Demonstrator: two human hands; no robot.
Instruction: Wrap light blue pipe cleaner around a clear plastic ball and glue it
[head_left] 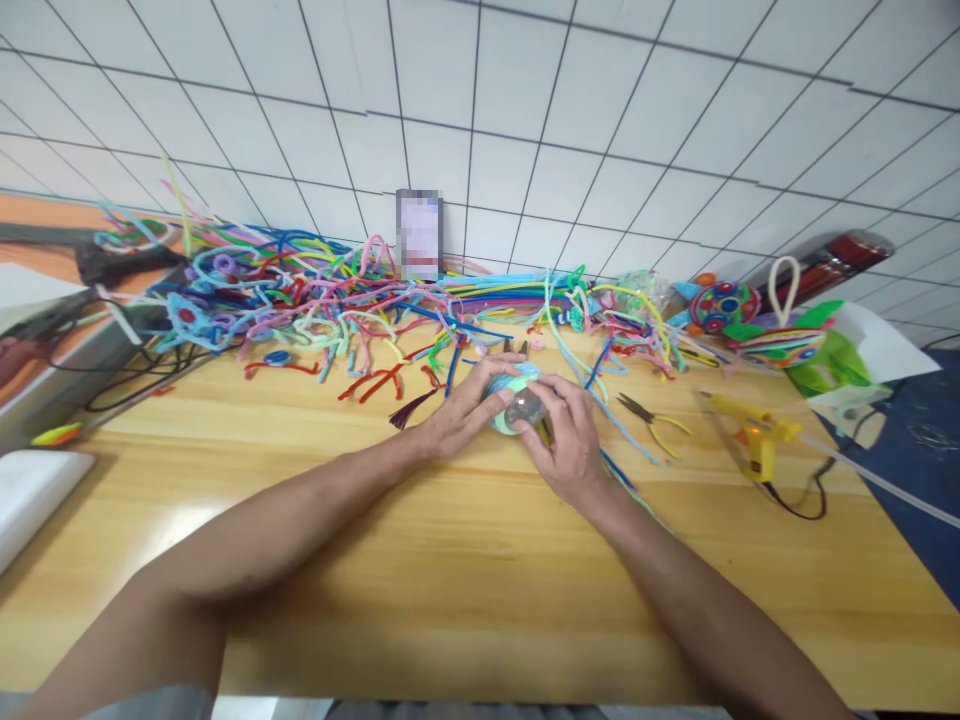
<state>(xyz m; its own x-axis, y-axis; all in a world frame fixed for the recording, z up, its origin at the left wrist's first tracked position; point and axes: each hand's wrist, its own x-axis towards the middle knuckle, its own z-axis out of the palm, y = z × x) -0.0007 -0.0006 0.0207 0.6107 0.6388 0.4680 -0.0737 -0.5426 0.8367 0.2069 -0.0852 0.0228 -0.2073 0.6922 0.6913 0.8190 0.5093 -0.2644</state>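
Both hands meet near the middle of the table around a small round thing, a clear ball [524,410] with light blue and pale green pipe cleaners [517,382] wrapped about it. My left hand [466,408] grips it from the left, fingers over its top. On the right side, my right hand [568,428] holds it between thumb and fingers. Part of the ball is hidden by the fingers. Dark tool tips, perhaps of pliers [523,347], show just behind the hands. A loose blue pipe cleaner [626,432] trails out to the right.
A large heap of coloured pipe cleaners [322,290] lines the wall, with a phone [420,235] propped behind it. To the right lie yellow-handled pliers [656,420] and a corded yellow glue gun [757,435]. A purple tassel [411,410] lies left of the hands; a white box [37,490] stands far left.
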